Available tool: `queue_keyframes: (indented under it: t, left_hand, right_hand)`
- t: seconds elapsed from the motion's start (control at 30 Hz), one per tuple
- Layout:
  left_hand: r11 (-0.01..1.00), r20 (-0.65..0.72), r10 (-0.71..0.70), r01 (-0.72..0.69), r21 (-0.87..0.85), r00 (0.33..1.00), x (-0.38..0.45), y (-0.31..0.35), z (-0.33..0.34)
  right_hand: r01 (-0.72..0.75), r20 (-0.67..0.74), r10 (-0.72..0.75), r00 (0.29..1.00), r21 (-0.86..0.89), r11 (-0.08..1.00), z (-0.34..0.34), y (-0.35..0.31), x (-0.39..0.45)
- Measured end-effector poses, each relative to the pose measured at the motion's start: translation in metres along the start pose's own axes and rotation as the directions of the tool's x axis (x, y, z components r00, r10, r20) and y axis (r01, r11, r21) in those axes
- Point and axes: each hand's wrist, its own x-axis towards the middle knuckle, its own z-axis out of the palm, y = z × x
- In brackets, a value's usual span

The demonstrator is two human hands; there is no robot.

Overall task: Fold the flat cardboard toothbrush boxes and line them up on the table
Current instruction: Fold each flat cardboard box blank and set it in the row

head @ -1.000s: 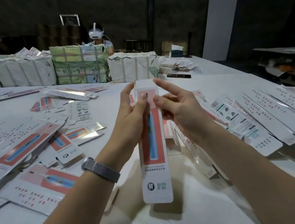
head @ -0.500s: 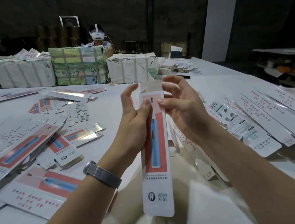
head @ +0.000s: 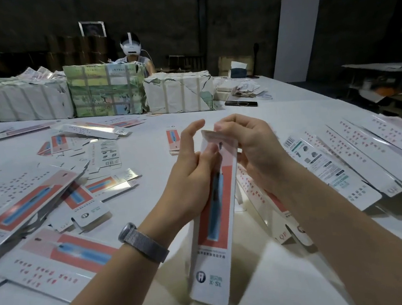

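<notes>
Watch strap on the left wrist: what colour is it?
The watch strap is grey woven mesh, seen in the head view.

Bare tabletop (head: 144,143) runs as a lane up the middle, from the near edge past the raised box (head: 213,226) toward the far bundles. On the left, loose flat boxes (head: 64,255) lie overlapping and crowd that side. On the right, a row of boxes (head: 361,159) lies side by side, touching, blocking passage there. At the far side, wrapped bundles (head: 105,93) stand like a wall. A single small box (head: 173,140) lies in the lane, just beyond the hands.
</notes>
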Motion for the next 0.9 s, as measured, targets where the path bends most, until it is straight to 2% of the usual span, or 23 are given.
queue_keyframes:
  t: [0.1, 0.37, 0.47, 0.67, 0.77, 0.9]
  left_hand:
    - [0.998, 0.009, 0.047, -0.047, 0.051, 0.999, 0.000, 0.000, 0.001]
    - [0.999, 0.050, 0.027, -0.025, -0.043, 0.998, -0.002, 0.004, 0.000]
    - [0.998, 0.052, 0.036, -0.034, -0.047, 0.998, -0.001, 0.006, -0.001]
    - [0.993, 0.079, 0.041, -0.032, -0.114, 0.996, -0.002, 0.009, -0.002]
    - [0.985, 0.026, -0.004, 0.009, -0.171, 1.000, -0.002, 0.008, -0.003]
    - [0.979, -0.052, -0.037, 0.025, -0.202, 0.998, 0.000, 0.005, -0.003]
  right_hand:
    - [-0.026, 0.029, 0.028, 0.999, -0.046, 0.999, -0.001, -0.004, -0.002]
    - [0.105, -0.105, -0.124, 0.987, -0.171, 0.980, -0.003, -0.009, -0.003]
    - [0.110, -0.055, -0.122, 0.991, -0.186, 0.976, -0.006, -0.009, -0.002]
    - [0.037, 0.089, -0.030, 0.996, -0.073, 0.997, -0.020, -0.011, 0.001]
    - [0.038, 0.091, -0.034, 0.995, -0.047, 0.998, -0.013, -0.007, -0.001]
    - [0.101, 0.095, -0.089, 0.992, -0.136, 0.986, -0.005, -0.003, -0.003]
